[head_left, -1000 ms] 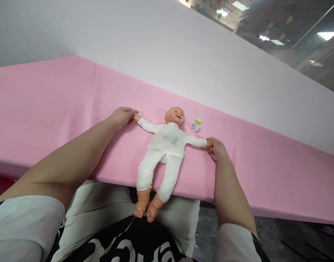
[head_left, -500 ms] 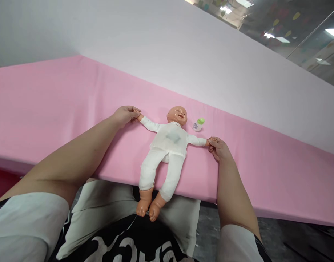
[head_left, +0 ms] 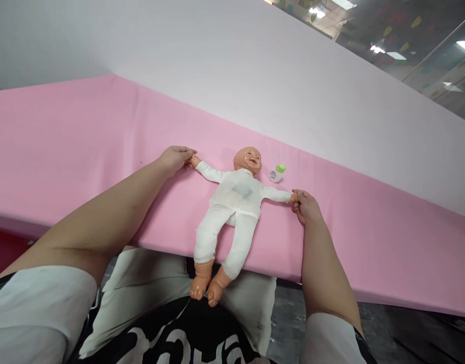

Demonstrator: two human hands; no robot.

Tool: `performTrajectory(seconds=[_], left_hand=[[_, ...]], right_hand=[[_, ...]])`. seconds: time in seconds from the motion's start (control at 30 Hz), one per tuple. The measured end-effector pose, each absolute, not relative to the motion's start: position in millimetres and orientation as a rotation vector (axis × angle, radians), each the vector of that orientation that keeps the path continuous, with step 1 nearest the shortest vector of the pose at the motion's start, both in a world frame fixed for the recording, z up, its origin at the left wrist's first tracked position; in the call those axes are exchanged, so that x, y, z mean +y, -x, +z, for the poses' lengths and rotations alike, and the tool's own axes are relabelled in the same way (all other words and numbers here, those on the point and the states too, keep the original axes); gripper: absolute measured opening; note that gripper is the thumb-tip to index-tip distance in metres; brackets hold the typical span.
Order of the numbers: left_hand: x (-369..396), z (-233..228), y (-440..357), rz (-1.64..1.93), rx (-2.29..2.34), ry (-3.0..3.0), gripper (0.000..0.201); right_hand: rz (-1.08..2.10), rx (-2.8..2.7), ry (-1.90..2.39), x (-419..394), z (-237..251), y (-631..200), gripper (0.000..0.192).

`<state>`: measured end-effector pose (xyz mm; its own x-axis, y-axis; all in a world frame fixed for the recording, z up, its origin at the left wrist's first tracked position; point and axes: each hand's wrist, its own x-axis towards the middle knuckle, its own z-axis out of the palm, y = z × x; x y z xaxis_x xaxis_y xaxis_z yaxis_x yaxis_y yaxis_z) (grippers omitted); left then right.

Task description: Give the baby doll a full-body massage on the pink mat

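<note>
A baby doll (head_left: 238, 194) in white cloth lies face up, its head toward the wall and its feet hanging past the table's front edge. Both of its arms are spread wide. My left hand (head_left: 178, 157) is closed around the doll's hand on the left side. On the other side, my right hand (head_left: 306, 206) pinches the doll's other hand between thumb and fingers. A small bottle (head_left: 277, 173) with a green cap rests beside the doll's head, tilted in view, and neither hand touches it.
The doll lies on a long pink padded table (head_left: 80, 146). Behind it rises a plain white wall (head_left: 202, 60), with glass panels (head_left: 418, 50) at upper right. My lap is close against the front edge, beneath the doll's feet.
The doll's arm on the right is stretched very slightly further outward with my right hand. My left hand keeps its hold, and the bottle stays beside the head.
</note>
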<state>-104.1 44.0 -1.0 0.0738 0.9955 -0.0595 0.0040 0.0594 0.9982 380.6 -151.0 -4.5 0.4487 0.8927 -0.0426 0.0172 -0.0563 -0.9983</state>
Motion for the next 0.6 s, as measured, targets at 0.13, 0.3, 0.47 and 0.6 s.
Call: performTrajectory(seconds=[0.13, 0.3, 0.47, 0.6], left_hand=[[48, -6, 107, 1.116, 1.144, -1.170, 0.025], [46, -5, 107, 1.104, 1.107, -1.183, 0.031], [40, 2, 104, 1.090, 1.123, -1.203, 0.022], [38, 5, 102, 1.089, 1.146, -1.217, 0.018]], right_hand=[[0.985, -0.842, 1.360, -151, -3, -383, 0.045], [1.030, -0.841, 1.341, -154, 1, -381, 0.052], [0.993, -0.858, 1.372, -154, 1, -379, 0.046], [0.992, -0.895, 1.385, -153, 1, -378, 0.046]])
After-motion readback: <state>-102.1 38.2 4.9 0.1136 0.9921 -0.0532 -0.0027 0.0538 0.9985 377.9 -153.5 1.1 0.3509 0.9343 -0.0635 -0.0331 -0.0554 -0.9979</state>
